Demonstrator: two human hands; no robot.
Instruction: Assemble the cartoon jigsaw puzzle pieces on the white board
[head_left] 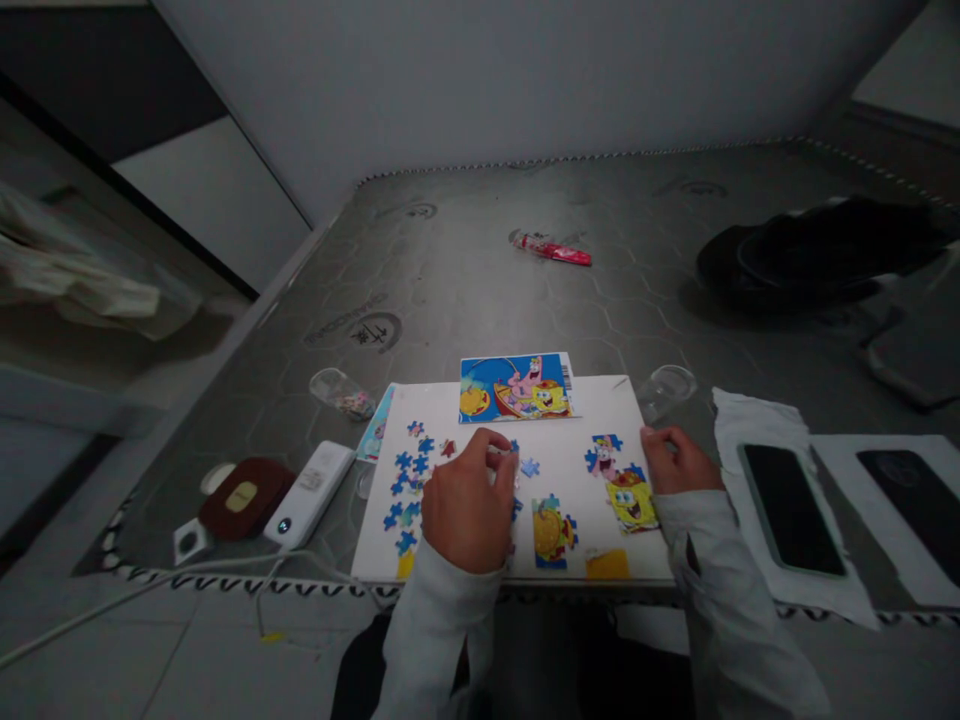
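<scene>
My left hand (471, 500) is over the middle of a white board (480, 560), thumb and forefinger pinched on a small blue jigsaw piece (514, 446). Loose blue jigsaw pieces (403, 461) lie to its left, and a pale blue piece (530, 467) just right of its fingertips. My right hand (681, 462) rests at the board's right edge with its fingers curled; what they hold, if anything, is hidden. Beside it lies a joined cluster (630, 500) with a yellow cartoon face. A joined burger section (551, 535) sits nearer the front. The reference picture card (516, 388) lies along the back edge.
Clear plastic cups (667, 388) stand or lie beyond the board; the left cup (341, 395) holds pieces. At left are a white power bank (310, 495) with a cable and a brown case (246, 497). A phone (791, 510) lies right, a red pen-like item (555, 250) farther back.
</scene>
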